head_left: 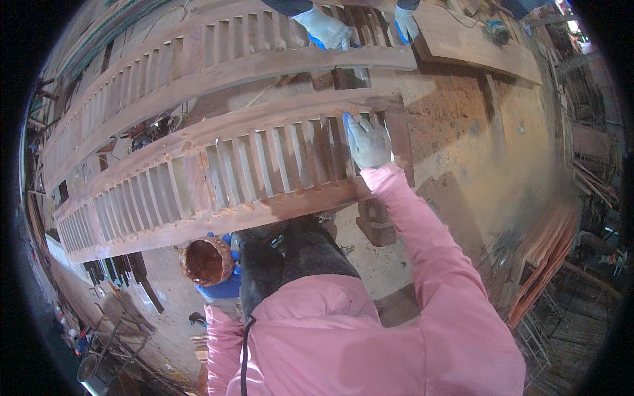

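My left hand [221, 288], in a blue-palmed glove, is closed round a rounded pot [185, 265] at the lower left. Reddish-brown paste [206, 261] lies inside the pot. My right hand [370, 142], in a grey glove with blue at the fingers, rests on the right end of a long slatted wooden panel [277, 206]. Its fingers reach forward over the last slats toward the far rail, looking slightly apart; their tips are partly hidden. Brown paste patches [343, 113] mark the rail beside these fingers. More smears show along the frame and its crosspiece [198, 175].
Beyond lies a second slatted panel [264, 66], where another person's gloved hands [327, 30] work. A wide board [475, 43] bearing a tool [496, 32] is at the far right. Stacked wood strips [545, 257] stand to the right. A wooden block [376, 228] sits under the near panel.
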The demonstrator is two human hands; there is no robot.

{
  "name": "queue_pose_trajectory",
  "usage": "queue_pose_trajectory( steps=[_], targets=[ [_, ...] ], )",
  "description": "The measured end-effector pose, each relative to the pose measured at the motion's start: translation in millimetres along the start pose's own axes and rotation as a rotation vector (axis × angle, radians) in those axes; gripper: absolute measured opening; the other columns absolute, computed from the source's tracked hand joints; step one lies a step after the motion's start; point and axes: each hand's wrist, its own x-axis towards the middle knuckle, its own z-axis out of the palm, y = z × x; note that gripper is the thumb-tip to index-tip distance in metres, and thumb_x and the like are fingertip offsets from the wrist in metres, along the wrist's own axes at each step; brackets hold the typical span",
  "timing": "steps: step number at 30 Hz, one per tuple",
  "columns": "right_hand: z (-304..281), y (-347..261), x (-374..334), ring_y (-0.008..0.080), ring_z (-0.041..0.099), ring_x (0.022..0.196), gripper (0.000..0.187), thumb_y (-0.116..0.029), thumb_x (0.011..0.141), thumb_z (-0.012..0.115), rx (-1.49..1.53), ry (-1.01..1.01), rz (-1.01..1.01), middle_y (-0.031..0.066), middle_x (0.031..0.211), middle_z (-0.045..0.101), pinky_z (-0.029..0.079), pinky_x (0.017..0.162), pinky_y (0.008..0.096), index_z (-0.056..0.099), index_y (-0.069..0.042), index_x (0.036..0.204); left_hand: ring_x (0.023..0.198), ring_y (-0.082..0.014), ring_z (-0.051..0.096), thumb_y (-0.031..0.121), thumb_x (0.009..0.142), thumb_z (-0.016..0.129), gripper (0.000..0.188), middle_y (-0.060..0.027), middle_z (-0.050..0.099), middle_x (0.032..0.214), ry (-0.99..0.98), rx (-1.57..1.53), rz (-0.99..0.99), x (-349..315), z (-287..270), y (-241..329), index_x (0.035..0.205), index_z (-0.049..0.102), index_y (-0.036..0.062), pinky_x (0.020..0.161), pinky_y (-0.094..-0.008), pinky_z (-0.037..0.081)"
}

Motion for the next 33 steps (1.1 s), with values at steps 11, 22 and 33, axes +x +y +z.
queue_pose_trajectory(
  steps=[11, 22, 33],
  targets=[
    [24.5, -27.7, 2.7, 0.0296, 0.065, 0.101, 0.053, -0.016, 0.091, 0.060, -0.065, -0.323, -0.104, 0.0078, 0.101, 0.067, 0.050, 0.097, 0.0545, 0.057, -0.014, 0.143, 0.134, -0.0231, 0.056, 0.043, 0.091, 0.073, 0.069, -0.0029, 0.059, 0.146, 0.052, 0.122, -0.007, -8.4, 4.4, 24.0, 0.151, 0.047, 0.0225, 0.115, -0.0430, 0.041],
    [-8.0, -27.7, 8.4, 0.0316, 0.066, 0.101, 0.047, -0.019, 0.092, 0.061, 0.088, -0.504, 0.002, 0.0084, 0.105, 0.068, 0.051, 0.093, 0.0509, 0.061, -0.014, 0.140, 0.128, -0.0215, 0.059, 0.044, 0.096, 0.068, 0.064, -0.0049, 0.063, 0.139, 0.015, -0.768, -0.106, -1.3, 10.9, -4.8, 0.149, 0.046, 0.0142, 0.112, -0.0387, 0.045],
    [-138.4, -151.0, 65.7, 0.0328, 0.071, 0.083, 0.024, -0.018, 0.098, 0.067, 1.283, -0.553, 0.412, 0.0162, 0.099, 0.074, 0.057, 0.078, 0.0399, 0.074, -0.006, 0.116, 0.115, -0.0367, 0.067, 0.062, 0.104, 0.036, 0.067, -0.0196, 0.060, 0.143, -0.069, -1.343, -0.329, 37.7, 15.3, 97.3, 0.148, 0.050, 0.0122, 0.086, -0.0510, 0.060]
  ],
)
